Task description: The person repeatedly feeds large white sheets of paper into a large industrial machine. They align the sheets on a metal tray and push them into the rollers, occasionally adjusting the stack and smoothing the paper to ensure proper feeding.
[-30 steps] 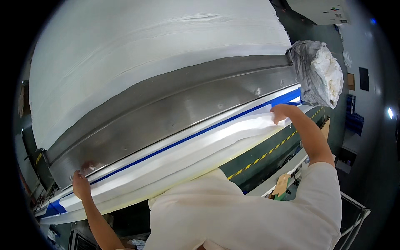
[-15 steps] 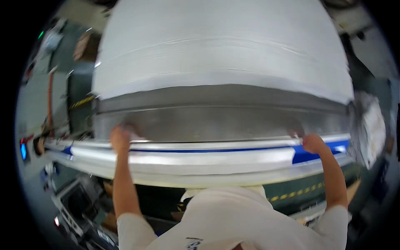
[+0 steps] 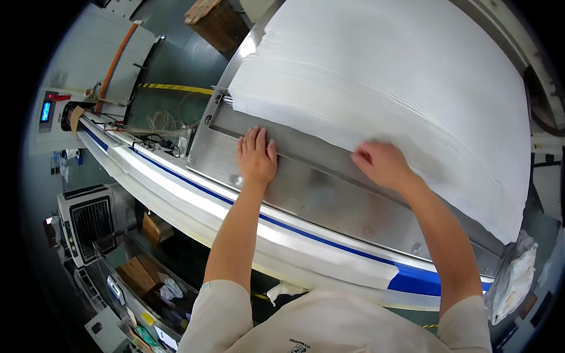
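My left hand (image 3: 257,156) lies with its fingers stretched out on a bare metal plate (image 3: 318,194), near the plate's left part. Fingers curled together, my right hand (image 3: 384,165) is at the near edge of a wide white sheet (image 3: 382,70). Whether that edge is between its fingertips is hidden. The sheet has fine wrinkles and covers the machine bed beyond the plate. Along the near side run a blue strip (image 3: 415,280) and a long white band of material (image 3: 318,242), close to my body.
A bundle of white material in clear plastic (image 3: 513,276) hangs at the right end. Cables (image 3: 162,120) and a lit control panel (image 3: 46,110) are at the left. A brown box (image 3: 216,23) stands on the floor far left, an air cooler (image 3: 94,223) nearer.
My view has turned, so the machine now slants down to the right. Both hands have moved from the near rail onto the metal plate and sheet edge, and closer together.
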